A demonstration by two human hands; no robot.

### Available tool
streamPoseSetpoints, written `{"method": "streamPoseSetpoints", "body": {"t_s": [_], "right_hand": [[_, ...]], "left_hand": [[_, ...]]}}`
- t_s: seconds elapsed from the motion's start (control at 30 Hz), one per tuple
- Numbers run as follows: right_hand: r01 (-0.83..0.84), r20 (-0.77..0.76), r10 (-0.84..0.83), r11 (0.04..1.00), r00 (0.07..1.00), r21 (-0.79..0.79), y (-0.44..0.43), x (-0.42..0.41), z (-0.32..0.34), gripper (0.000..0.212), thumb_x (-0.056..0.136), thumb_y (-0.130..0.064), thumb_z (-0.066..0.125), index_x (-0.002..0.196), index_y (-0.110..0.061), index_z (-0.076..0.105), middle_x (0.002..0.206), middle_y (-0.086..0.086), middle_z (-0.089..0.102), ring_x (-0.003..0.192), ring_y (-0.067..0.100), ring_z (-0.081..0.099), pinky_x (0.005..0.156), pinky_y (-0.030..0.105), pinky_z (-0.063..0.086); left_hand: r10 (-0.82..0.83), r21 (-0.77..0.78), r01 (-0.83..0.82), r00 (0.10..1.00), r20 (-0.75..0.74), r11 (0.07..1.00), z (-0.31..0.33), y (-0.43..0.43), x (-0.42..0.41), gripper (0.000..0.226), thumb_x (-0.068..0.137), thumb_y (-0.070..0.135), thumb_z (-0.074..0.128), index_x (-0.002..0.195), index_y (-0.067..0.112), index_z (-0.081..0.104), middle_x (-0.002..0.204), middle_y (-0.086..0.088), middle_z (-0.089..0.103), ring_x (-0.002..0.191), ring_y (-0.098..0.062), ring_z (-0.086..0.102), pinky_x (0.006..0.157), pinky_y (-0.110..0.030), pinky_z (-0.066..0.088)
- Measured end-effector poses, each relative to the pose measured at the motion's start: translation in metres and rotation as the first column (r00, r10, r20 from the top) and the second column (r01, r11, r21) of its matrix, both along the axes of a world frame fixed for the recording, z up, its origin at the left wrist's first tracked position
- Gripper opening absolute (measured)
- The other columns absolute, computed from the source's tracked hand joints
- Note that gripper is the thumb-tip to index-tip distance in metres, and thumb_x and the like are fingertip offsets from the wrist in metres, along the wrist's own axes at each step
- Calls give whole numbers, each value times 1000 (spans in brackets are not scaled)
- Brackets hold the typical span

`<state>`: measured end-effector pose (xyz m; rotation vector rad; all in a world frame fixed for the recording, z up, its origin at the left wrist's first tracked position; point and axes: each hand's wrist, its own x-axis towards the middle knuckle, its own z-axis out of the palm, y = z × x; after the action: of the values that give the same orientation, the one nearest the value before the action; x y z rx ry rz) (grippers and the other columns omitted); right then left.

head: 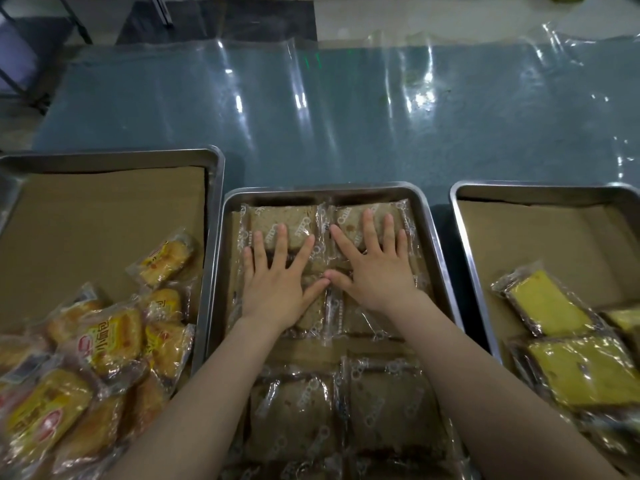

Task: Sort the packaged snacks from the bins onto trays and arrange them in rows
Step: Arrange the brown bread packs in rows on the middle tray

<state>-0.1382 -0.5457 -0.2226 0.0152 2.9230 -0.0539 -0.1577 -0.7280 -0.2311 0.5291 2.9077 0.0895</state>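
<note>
Packaged snacks (282, 221) are lying in 2 columns in the middle tray (440, 244). The left hand (277, 284) and right hand (379, 273) are pressing them flat, fingers (369, 225) spread, gripping nothing — uneven pushing is risking slick wrappers (408, 216) sliding, skewing the row.

Clear-wrapped brown cakes (277, 216) flat in rows, filling middle steel tray (325, 190)

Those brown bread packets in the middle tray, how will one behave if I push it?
Probably slippery: the brown bread packets wear glossy clear film. Likely soft, squashable, being sliced bread. Flat, so unlikely to roll.
</note>
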Motion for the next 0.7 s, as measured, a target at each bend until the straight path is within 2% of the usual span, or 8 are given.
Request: {"method": "streamPoseSetpoints", "body": {"t_s": [0.13, 0.27, 0.37, 0.47, 0.53, 0.6, 0.7], "right_hand": [[-3, 4, 3, 1000, 1000, 15, 1, -4, -3, 80, 74, -82, -2, 141, -46, -26, 151, 15, -33, 135, 45, -30, 108, 59, -15], [-26, 19, 26, 1000, 999, -18, 3, -5, 2, 76, 79, -80, 4, 143, -47, -21, 151, 13, -31, 135, 41, -32, 108, 56, -18], [-17, -71, 9, 993, 997, -118, 3, 1, 16, 72, 87, -71, 15, 149, -41, -6, 157, 9, -17, 139, 35, -29, 109, 55, -19], [9, -285, -44, 992, 958, -122, 5, 21, 30, 63, 93, -60, 26, 148, -30, 19, 160, 4, 6, 145, 26, -15, 108, 54, -19], [58, -310, -100, 988, 946, -142, 5, 43, 33, 61, 91, -55, 29, 145, -27, 27, 159, 6, 13, 146, 27, -8, 111, 55, -12], [102, -169, -127, 984, 977, -146, 0, 64, 29, 68, 90, -60, 25, 149, -28, 17, 160, 7, 2, 145, 29, -13, 113, 54, -7], [106, -19, -109, 989, 994, -102, -8, 82, 14, 75, 87, -66, 14, 151, -32, -5, 159, 6, -15, 142, 30, -23, 111, 54, -12]], "left_hand": [[5, -4, -5, 1000, 13, 1000, -1, 1, -5, 82, 72, 82, -1, 142, 44, -20, 150, -7, -30, 132, -39, -31, 108, -52, -16], [15, -6, -15, 1000, 16, 1000, 1, 2, -4, 80, 76, 81, 5, 141, 44, -22, 150, -7, -29, 134, -38, -28, 109, -52, -15], [1, 77, 3, 999, -53, 997, 11, -1, 3, 75, 84, 72, 11, 144, 39, -20, 153, -5, -25, 138, -30, -26, 111, -45, -16], [-23, 159, 58, 977, -213, 986, 19, -10, 20, 61, 96, 55, 13, 150, 29, 2, 157, -4, 0, 143, -21, -10, 114, -38, -13], [-7, 198, 45, 983, -185, 979, 18, -17, 37, 58, 96, 53, 13, 148, 28, 9, 157, -3, 5, 144, -19, -5, 115, -38, -9], [8, 156, 2, 998, -59, 988, 12, -24, 52, 62, 92, 60, 5, 147, 32, -3, 156, -2, -10, 142, -19, -17, 114, -38, -12], [17, 44, -16, 1000, -22, 999, 2, -26, 60, 69, 86, 65, -4, 145, 33, -19, 152, -3, -28, 138, -21, -29, 111, -41, -18]]}}
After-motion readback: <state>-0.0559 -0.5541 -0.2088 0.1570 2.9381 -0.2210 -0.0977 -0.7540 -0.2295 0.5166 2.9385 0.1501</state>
